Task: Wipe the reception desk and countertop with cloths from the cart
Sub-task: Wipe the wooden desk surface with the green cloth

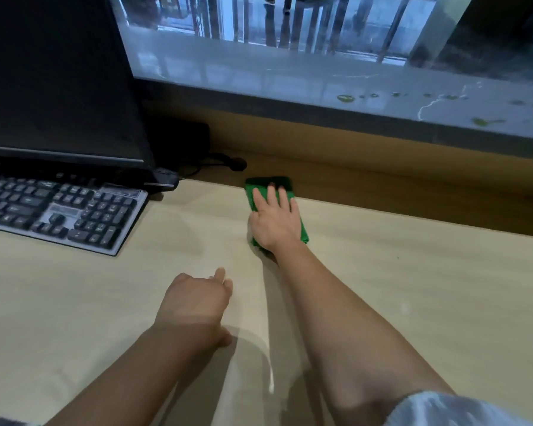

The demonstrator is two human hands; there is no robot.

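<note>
On the pale wood desk (413, 302), toward its back edge, I see my right hand (276, 221) lying flat with fingers spread, palm pressed down on a folded green cloth (256, 186). That cloth sits on the desk surface just in front of the raised wooden back panel (382, 142), with its far end and right edge showing past my fingers. My left hand (197, 298) is nearer to me, empty, loosely curled with the index finger extended, resting at the desk surface, well apart from the cloth. I note a dark keyboard (56, 210) at the left, in front of a black monitor (53, 75) whose screen is dark. Above the back panel runs the grey stone countertop (290, 72), glossy, with small green marks toward its right end
</note>
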